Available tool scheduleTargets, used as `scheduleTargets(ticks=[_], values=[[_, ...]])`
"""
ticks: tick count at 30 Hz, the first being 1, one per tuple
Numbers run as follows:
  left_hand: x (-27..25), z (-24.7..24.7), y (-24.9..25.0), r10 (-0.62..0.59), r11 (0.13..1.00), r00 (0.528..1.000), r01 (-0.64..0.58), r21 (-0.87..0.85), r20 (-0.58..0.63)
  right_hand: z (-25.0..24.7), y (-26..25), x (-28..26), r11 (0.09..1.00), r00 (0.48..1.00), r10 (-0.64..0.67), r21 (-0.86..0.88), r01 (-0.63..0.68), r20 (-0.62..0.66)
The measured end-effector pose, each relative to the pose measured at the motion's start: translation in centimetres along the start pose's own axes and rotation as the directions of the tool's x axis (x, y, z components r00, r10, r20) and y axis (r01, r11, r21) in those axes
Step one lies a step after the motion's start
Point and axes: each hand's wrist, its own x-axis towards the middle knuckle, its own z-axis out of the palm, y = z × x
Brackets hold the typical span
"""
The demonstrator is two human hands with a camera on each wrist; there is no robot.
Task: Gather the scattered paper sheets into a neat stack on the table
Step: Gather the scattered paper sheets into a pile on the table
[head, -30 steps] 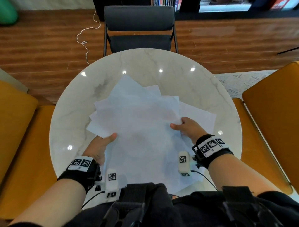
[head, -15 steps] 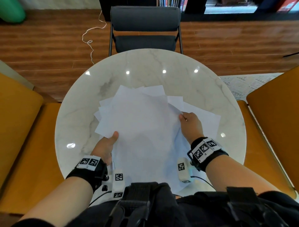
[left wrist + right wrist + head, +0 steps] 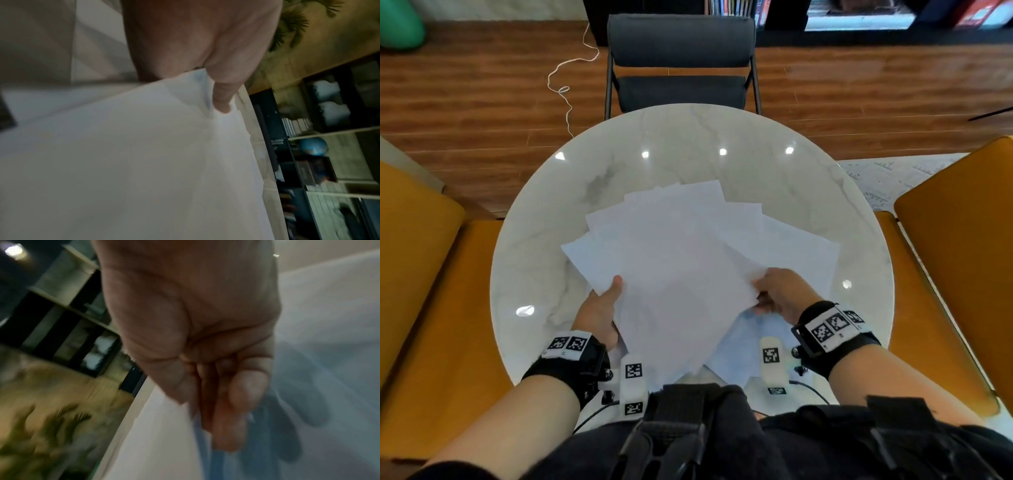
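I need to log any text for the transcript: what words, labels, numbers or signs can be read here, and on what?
None can be read.
Paper sheets: blank.
Wristband tags: black-and-white square codes, no letters.
Book spines on the shelf: too small and blurred.

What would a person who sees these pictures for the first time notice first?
Probably the fan of white paper sheets, spread unevenly in the middle of the round marble table. Next, the left hand gripping their left edge with its thumb on top, and the right hand holding the right edge.
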Motion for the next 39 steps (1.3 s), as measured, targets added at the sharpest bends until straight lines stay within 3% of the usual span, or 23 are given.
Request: scheduleTargets(ticks=[2,3,5,7,10,12,16,20,24,29,33,36,39], values=[[0.1,0.0,-0.1,0.037,0.977,0.999,-0.042,0.21,0.028,0.1,0.1,-0.7,0.973,0.979,0.025,-0.23,0.022,0.201],[0.1,0.0,0.0,0.096,0.944,0.995,-0.095,0.316,0.013,0.2,-0.1,-0.9,0.93,0.978,0.006,-0.361,0.071,0.207],[0.3,0.1,0.1,0.211,0.907,0.977,-0.179,0.381,-0.042,0.0,-0.2,-0.1,0.857,0.993,-0.115,-0.509,0.088,-0.022],[-0.1,0.1,0.4,0.317,0.853,0.943,-0.236,0.466,-0.104,-0.2,-0.6,0.5,0.897,0.938,-0.16,-0.442,0.008,-0.308],[-0.1,-0.5,1.2,0.449,0.775,0.876,-0.282,0.565,-0.179,0.2,-1.1,0.9,0.932,0.923,-0.076,-0.356,-0.069,-0.378],[-0.2,-0.7,1.6,0.424,0.811,0.888,-0.283,0.512,-0.18,0.9,-1.7,1.8,0.972,0.933,-0.015,-0.225,-0.072,-0.36],[-0.8,0.3,2.1,0.347,0.857,0.937,-0.299,0.42,-0.041,1.8,-2.8,2.9,0.998,0.972,0.057,-0.016,-0.062,-0.228],[-0.7,0.7,1.9,0.296,0.866,0.953,-0.294,0.405,0.058,2.2,-3.4,2.6,0.996,0.996,0.035,-0.084,-0.042,-0.084],[-1.1,1.0,1.4,0.269,0.861,0.954,-0.301,0.411,0.135,3.4,-4.0,2.5,0.988,0.994,-0.03,-0.151,0.013,-0.107],[-1.1,1.1,1.4,0.234,0.889,0.964,-0.264,0.374,0.123,3.3,-4.0,2.2,0.972,0.988,-0.131,-0.205,0.112,-0.081],[-0.8,0.9,1.6,0.281,0.916,0.959,-0.28,0.288,0.037,2.3,-3.5,1.1,0.957,0.958,-0.288,0.017,0.288,-0.016],[-0.5,0.9,1.8,0.219,0.932,0.976,-0.214,0.291,0.015,2.0,-3.7,0.9,0.946,0.949,-0.316,0.077,0.314,0.018],[0.5,0.8,1.6,0.231,0.893,0.97,-0.241,0.379,0.072,2.0,-4.0,1.0,0.951,0.95,-0.309,-0.013,0.309,-0.049]])
